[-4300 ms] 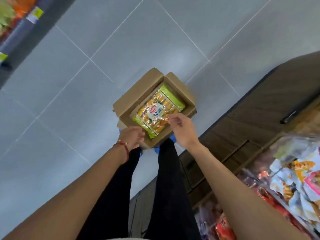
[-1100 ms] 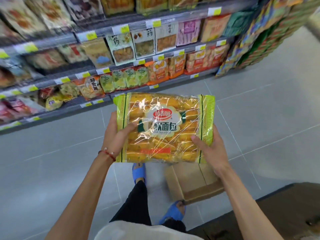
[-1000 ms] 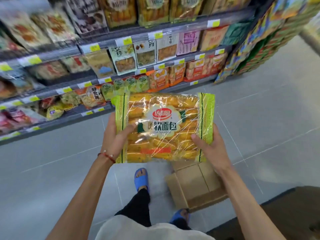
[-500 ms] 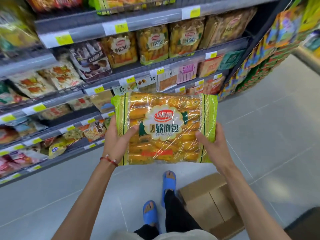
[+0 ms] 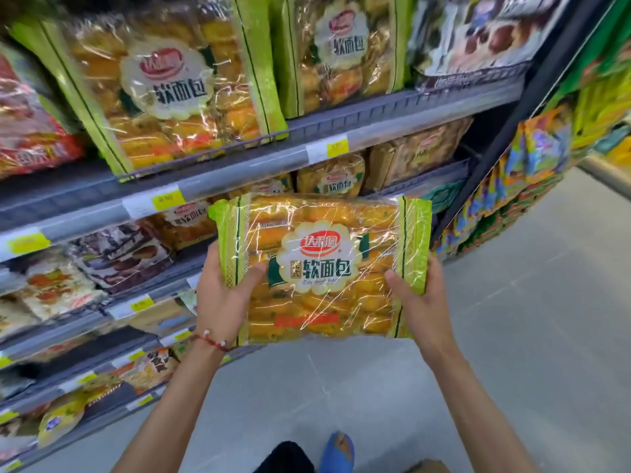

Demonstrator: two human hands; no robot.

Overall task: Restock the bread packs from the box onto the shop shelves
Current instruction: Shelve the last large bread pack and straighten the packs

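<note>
Bread pack [image 5: 321, 268] gripped by left hand [image 5: 222, 295], right hand [image 5: 418, 302], box [image 5: 426, 467] mostly cropped

the held bread pack [image 5: 321, 268] and a shelved pack [image 5: 170, 87] read "软面包".

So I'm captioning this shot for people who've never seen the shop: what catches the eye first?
The big green-edged bread pack dead centre, gripped at its ends by the left hand and right hand. Behind it, matching packs stand on the upper shelf, with yellow price tags along the rail. A blue sandal shows at the bottom.
</note>
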